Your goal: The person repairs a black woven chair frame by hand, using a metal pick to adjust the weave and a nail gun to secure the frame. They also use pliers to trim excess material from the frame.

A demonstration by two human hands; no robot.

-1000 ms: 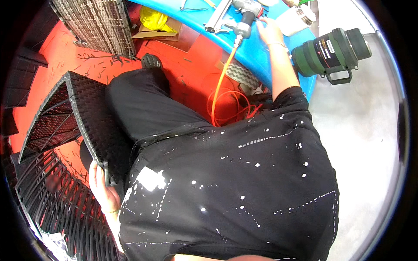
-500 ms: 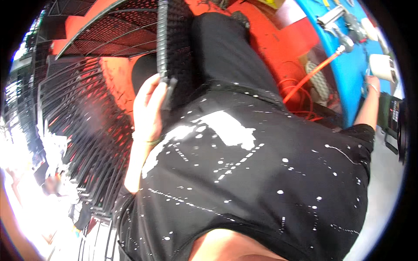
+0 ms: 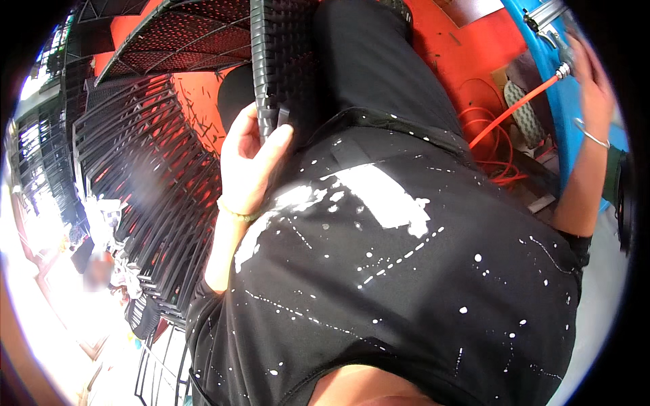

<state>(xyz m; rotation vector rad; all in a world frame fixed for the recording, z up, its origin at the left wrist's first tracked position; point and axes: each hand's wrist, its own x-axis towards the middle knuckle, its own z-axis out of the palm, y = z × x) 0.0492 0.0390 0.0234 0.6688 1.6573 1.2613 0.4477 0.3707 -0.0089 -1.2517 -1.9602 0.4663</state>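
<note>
My left hand [image 3: 247,159] is closed on the lower end of a black woven wicker panel's edge [image 3: 261,61], thumb on one side and fingers on the other. A short dark strip end [image 3: 283,116] sticks up by the thumb. At the upper right my right hand [image 3: 594,84] reaches over a blue table [image 3: 552,95], its fingers stretched out beside a metal air tool [image 3: 545,17]. An orange air hose [image 3: 518,103] joins the tool at a metal fitting [image 3: 562,70]. The hand partly covers the tool; no firm grip on it shows.
Black metal frames [image 3: 145,155] stand stacked at the left. Another black woven piece [image 3: 179,44] lies above them. Red floor [image 3: 447,40] shows scattered dark scraps. Loops of hose [image 3: 501,152] lie beside a patterned shoe-like object [image 3: 523,115] under the table.
My right hand has moved forward from beside a white cylinder to the air tool. My left hand stays at the wicker edge, its thumb now nearer the strip end. The view has shifted slightly.
</note>
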